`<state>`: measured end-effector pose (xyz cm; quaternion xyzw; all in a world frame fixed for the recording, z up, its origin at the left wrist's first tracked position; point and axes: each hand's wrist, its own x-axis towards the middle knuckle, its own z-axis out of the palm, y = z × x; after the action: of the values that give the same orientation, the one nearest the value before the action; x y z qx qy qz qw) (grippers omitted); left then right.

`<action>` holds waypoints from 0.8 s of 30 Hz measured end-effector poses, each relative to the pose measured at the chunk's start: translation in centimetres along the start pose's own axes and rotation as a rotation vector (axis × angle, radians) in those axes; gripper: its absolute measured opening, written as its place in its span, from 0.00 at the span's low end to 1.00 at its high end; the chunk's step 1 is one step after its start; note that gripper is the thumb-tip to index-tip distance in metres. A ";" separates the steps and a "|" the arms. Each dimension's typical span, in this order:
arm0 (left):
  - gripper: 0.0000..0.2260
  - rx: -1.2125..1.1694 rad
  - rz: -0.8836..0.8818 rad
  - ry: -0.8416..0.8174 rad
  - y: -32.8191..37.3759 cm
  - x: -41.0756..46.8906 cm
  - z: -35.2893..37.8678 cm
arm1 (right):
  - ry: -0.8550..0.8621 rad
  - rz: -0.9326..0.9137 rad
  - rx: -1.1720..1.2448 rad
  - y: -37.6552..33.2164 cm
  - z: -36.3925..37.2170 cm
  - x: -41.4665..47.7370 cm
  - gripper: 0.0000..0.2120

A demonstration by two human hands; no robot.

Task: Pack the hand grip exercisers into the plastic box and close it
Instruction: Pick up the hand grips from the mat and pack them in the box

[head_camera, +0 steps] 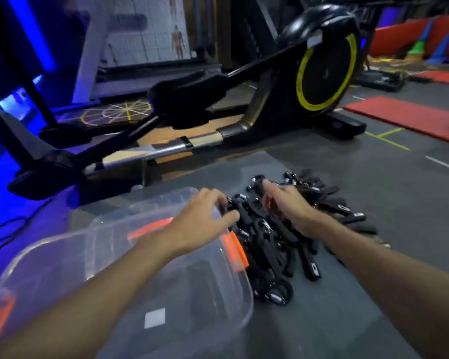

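the plastic box [70, 233] sits at the near left on the floor mat [347, 294]. just to its right, touching its right wall, lies the pile of hand grip exercisers [283, 237], spreading far and right over the mat. the left hand [202, 213] reaches across the box's far right corner to the pile's left edge. the right hand [283, 203] is over the far part of the pile, fingers down among the exercisers. behind box and pile, the elliptical trainer [244, 99] stretches from left to far right. a gym mat [399, 117] lies on the floor to its right, well apart from the pile.
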<state>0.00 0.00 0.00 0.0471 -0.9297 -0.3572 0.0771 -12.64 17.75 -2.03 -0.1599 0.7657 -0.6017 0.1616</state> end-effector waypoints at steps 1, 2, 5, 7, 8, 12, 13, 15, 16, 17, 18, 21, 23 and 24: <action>0.28 0.105 0.000 -0.065 0.1 -0.5 0.9 | 0.009 0.008 -0.019 1.0 -0.4 -0.9 0.24; 0.33 0.223 -0.008 -0.132 0.3 -1.0 1.6 | 0.027 0.047 -0.033 2.3 -0.9 -1.4 0.23; 0.39 0.437 -0.034 -0.226 -0.2 -2.7 3.7 | 0.020 0.156 -0.073 8.2 -1.7 -3.0 0.18; 0.42 0.526 -0.033 -0.223 -0.9 -3.0 4.4 | 0.025 0.227 -0.124 11.6 -1.7 -3.3 0.16; 0.43 0.559 -0.025 -0.222 -1.2 -3.0 4.5 | 0.027 0.246 -0.128 12.8 -1.6 -3.5 0.15; 0.47 0.569 -0.021 -0.213 -1.6 -3.1 5.0 | 0.025 0.301 -0.168 15.6 -0.5 -3.3 0.22; 0.48 0.570 -0.023 -0.214 -1.6 -3.1 4.9 | 0.032 0.312 -0.175 16.0 -0.3 -3.0 0.26; 0.48 0.584 -0.028 -0.223 -1.4 -3.0 4.8 | 0.030 0.309 -0.156 16.6 0.2 -2.6 0.30; 0.48 0.596 -0.034 -0.232 -1.4 -3.0 4.7 | 0.030 0.302 -0.144 16.9 0.5 -2.4 0.30; 0.48 0.608 -0.030 -0.244 -1.3 -3.0 4.7 | 0.039 0.289 -0.129 17.3 0.8 -2.3 0.30; 0.47 0.612 -0.031 -0.255 -1.2 -3.0 4.6 | 0.054 0.280 -0.120 17.4 1.0 -2.2 0.28; 0.45 0.616 -0.035 -0.280 -1.1 -2.9 4.4 | 0.074 0.260 -0.099 16.9 1.1 -2.2 0.19; 0.46 0.621 -0.045 -0.292 -1.0 -2.9 4.3 | 0.069 0.241 -0.103 15.8 0.6 -2.4 0.13; 0.45 0.623 -0.053 -0.299 -0.8 -2.8 4.1 | 0.073 0.221 -0.113 14.9 0.2 -2.6 0.12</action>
<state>2.06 2.50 -3.91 0.0399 -0.9935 -0.0609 -0.0873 -10.97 22.09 -16.38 -0.0614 0.8165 -0.5417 0.1898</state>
